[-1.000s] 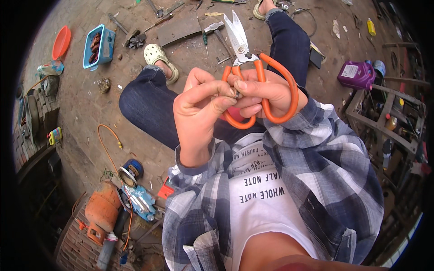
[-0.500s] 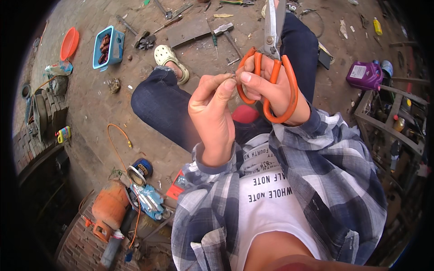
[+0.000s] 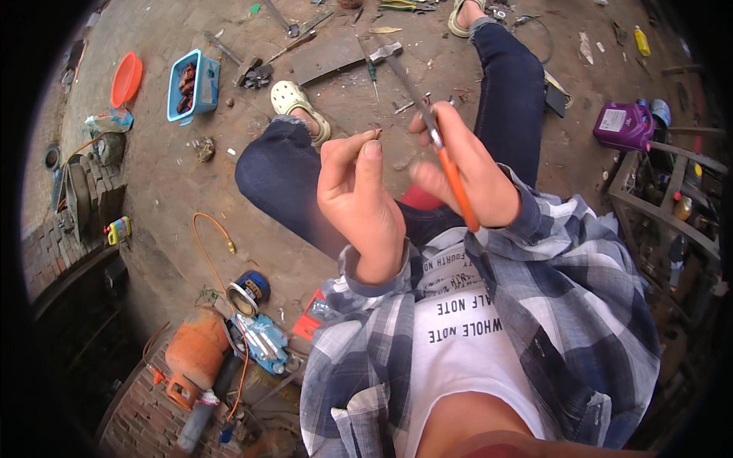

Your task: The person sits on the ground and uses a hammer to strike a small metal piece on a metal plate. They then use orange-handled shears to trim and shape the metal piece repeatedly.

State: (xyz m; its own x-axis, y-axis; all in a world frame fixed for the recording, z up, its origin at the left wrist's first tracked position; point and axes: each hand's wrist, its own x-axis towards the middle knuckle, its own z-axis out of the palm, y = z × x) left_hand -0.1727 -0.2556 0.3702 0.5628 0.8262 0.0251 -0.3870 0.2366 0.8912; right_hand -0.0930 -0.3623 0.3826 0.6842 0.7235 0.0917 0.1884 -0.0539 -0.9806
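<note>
Out in front of my body, my left hand [image 3: 359, 191] is closed in a pinch. A tiny dark sliver [image 3: 378, 132] shows at its thumb and index fingertips, too small to name. To the right, my right hand [image 3: 469, 164] is wrapped round metal-cutting shears [image 3: 456, 187] with orange-covered handles. The shears are turned edge-on, so only one handle and a narrow strip of metal show. Their blades point away from me, toward the hammer [image 3: 385, 52] on the ground. The right thumb is blurred. A gap separates the two hands.
A flat metal plate [image 3: 330, 59] and a green-handled screwdriver [image 3: 372, 70] lie ahead. At left are a blue basket [image 3: 205, 95] and an orange basin [image 3: 127, 79]. An orange gas cylinder [image 3: 197, 343] stands lower left. A purple jug [image 3: 622, 126] and a metal frame [image 3: 649, 202] are at right.
The right hand has moved away from the left fingertips and rolled the shears from face-on to edge-on. The left hand keeps its pinch. My right shoe has come into view.
</note>
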